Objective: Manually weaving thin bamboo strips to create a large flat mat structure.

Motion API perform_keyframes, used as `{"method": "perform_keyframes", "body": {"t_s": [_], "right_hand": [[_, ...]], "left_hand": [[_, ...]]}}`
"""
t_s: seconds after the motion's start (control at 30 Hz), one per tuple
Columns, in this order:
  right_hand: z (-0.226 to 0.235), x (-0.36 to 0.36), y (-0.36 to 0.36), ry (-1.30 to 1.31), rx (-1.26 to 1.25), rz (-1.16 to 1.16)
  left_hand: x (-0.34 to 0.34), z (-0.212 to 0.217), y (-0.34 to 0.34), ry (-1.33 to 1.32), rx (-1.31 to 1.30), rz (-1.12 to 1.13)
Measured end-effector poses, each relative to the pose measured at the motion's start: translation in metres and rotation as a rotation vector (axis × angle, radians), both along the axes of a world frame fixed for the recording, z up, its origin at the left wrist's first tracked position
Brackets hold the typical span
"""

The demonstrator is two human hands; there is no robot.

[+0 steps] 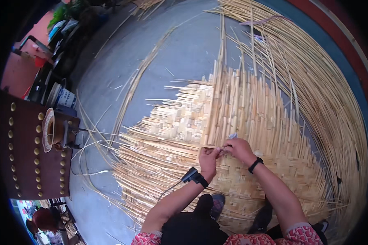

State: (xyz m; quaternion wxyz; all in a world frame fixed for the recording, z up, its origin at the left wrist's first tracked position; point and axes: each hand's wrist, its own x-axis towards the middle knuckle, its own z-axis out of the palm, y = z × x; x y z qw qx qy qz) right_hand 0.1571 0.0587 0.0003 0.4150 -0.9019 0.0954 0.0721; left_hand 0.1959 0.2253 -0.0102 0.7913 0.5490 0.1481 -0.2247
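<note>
Both hands — left (pixel 209 158), right (pixel 238 148) — reach forward, pinching one bamboo strip (pixel 212 146) over the woven mat (pixel 184 163).

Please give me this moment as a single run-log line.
left hand: pinching thin pale bamboo strip | right hand: gripping same strip | under: flat woven bamboo mat

Hands at the woven mat's middle, loose strips fanning out above and right

The left hand (pixel 208 157) and right hand (pixel 239 149) meet just below frame centre on a flat mat of woven bamboo strips (pixel 241 179), pinching a thin bamboo strip (pixel 210 146) between them; a long curved bundle of loose bamboo strips (pixel 315 81) arcs along the right edge, a studded wooden door panel (pixel 26 151) stands at the left edge, with a white bucket (pixel 63 98) above it
</note>
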Motion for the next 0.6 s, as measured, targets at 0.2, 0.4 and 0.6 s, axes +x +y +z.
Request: {"method": "perform_keyframes", "body": {"t_s": [0.2, 0.4, 0.6], "right_hand": [[0.02, 0.014, 0.023, -0.052, 0.079, -0.143], [0.026, 0.0, 0.016, -0.083, 0.234, -0.328], [0.033, -0.016, 0.038, -0.213, 0.36, -0.544]], "left_hand": [[0.04, 0.006, 0.007, -0.251, 0.179, -0.001], [0.156, 0.014, 0.023, -0.134, 0.352, -0.077], [0.148, 0.022, 0.002, 0.052, 0.242, -0.848]]}}
